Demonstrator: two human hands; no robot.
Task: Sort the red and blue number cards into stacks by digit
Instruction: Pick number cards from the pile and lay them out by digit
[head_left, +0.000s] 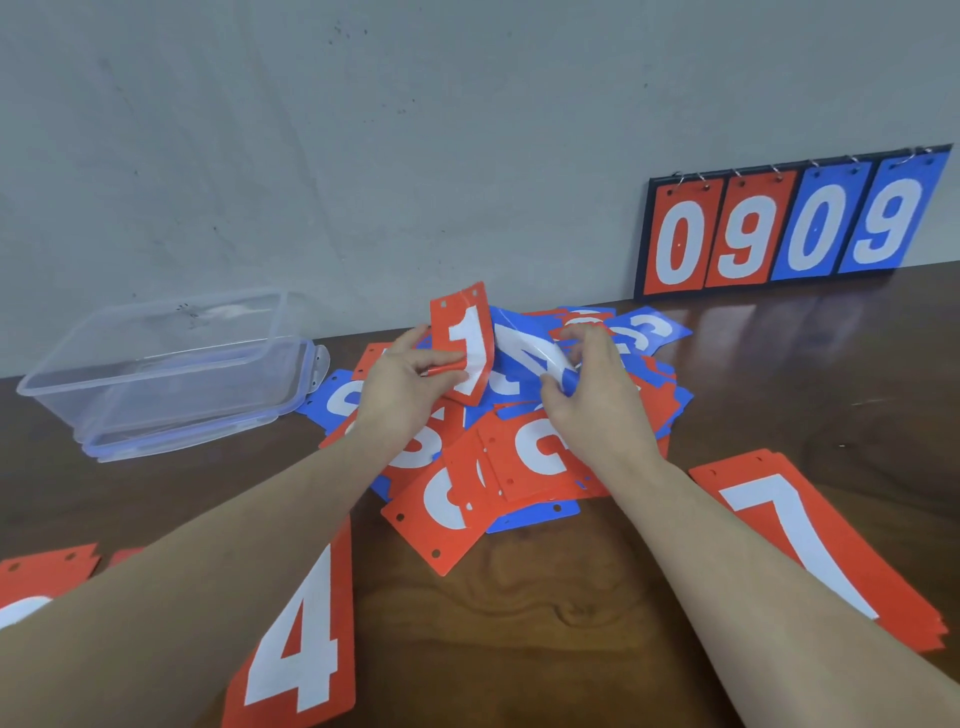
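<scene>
1. Left hand (410, 384): thumb and fingers pinch a red "1" card (465, 343) by its lower edge; the card stands upright above the fingertips.
2. Right hand (592, 384): fingers curled round a bent blue card (524, 353), lifting it from the heap; its digit cannot be told for certain.
3. Unsorted heap (519, 457): red and blue cards overlapping, directly beneath both hands.
4. Sorted stacks: red "4" (301, 639) nearer the person than the left fingers; red "7" (810, 540) nearer than the right fingers.
5. Step judged: picking matching cards out of the heap.
6. Next move calls for freeing the blue card, reading its digit, then laying each on its stack.
</scene>
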